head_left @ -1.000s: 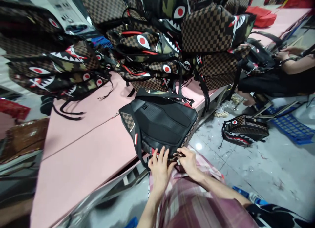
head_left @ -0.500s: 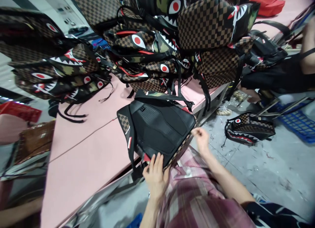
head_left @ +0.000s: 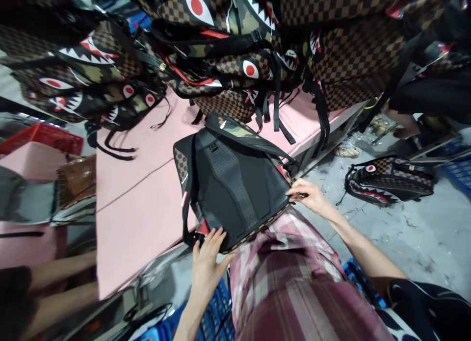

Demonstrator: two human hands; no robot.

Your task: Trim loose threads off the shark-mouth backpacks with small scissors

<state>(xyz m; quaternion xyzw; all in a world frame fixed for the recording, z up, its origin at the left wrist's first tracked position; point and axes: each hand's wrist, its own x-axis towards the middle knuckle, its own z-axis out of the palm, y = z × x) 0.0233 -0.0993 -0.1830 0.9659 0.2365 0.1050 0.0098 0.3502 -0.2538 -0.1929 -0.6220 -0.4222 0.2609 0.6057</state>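
A black backpack (head_left: 235,184) with checkered sides lies back panel up on the pink table's near edge, partly over a lap in a plaid garment. My left hand (head_left: 210,262) rests with fingers spread on its lower left corner, beside a red patch. At the lower right corner my right hand (head_left: 307,196) has its fingers pinched together. Something small and dark sits in that pinch, perhaps scissors or a tool, too small to name. The shoulder straps lie along the bag's left side and top.
Stacks of checkered, camouflage shark-face backpacks (head_left: 228,66) stand behind and at the left (head_left: 91,81) on the pink table (head_left: 136,223). Another backpack (head_left: 390,181) lies on the floor at right. A red crate (head_left: 55,139) stands at far left. Another person's arms (head_left: 62,287) show at lower left.
The view has shifted closer to the bags. My left hand has moved left along the backpack's lower edge. My right hand has closed in on its right corner, and the backpack has turned slightly.
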